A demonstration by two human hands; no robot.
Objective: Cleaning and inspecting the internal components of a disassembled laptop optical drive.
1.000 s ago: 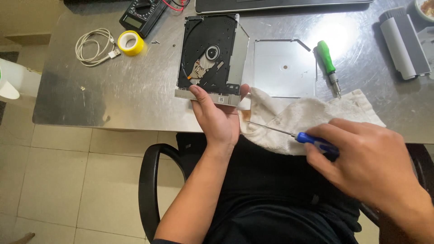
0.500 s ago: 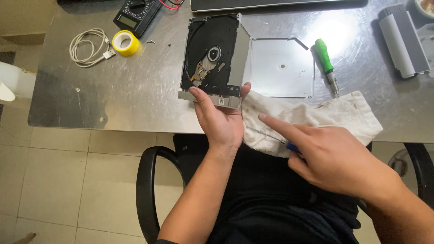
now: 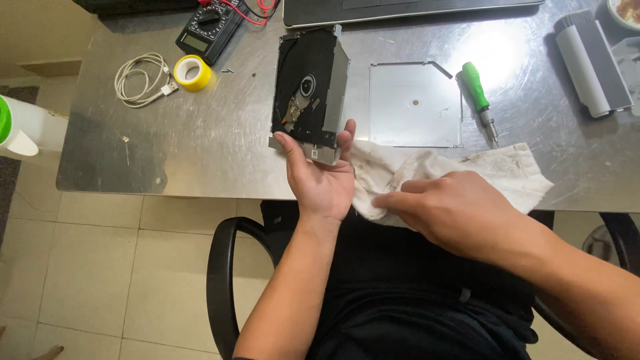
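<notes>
Your left hand (image 3: 320,177) grips the near end of the opened optical drive (image 3: 308,90), thumb and fingers pinching its front edge; the drive lies on the metal table (image 3: 200,133), just left of its removed cover plate (image 3: 415,103). Your right hand (image 3: 453,207) is curled over the white rag (image 3: 493,167); a thin shaft pokes out, probably a screwdriver, hard to confirm. Green screwdriver (image 3: 479,90) lies beside the plate.

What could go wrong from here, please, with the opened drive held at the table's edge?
The opened optical drive sits at the metal table edge, steadied only by the left hand; it might slip off. Its bare mechanism faces up, so fingers or lint from the white cloth under the right hand could soil it. The small screw near the yellow tape roll could easily get lost.
</notes>
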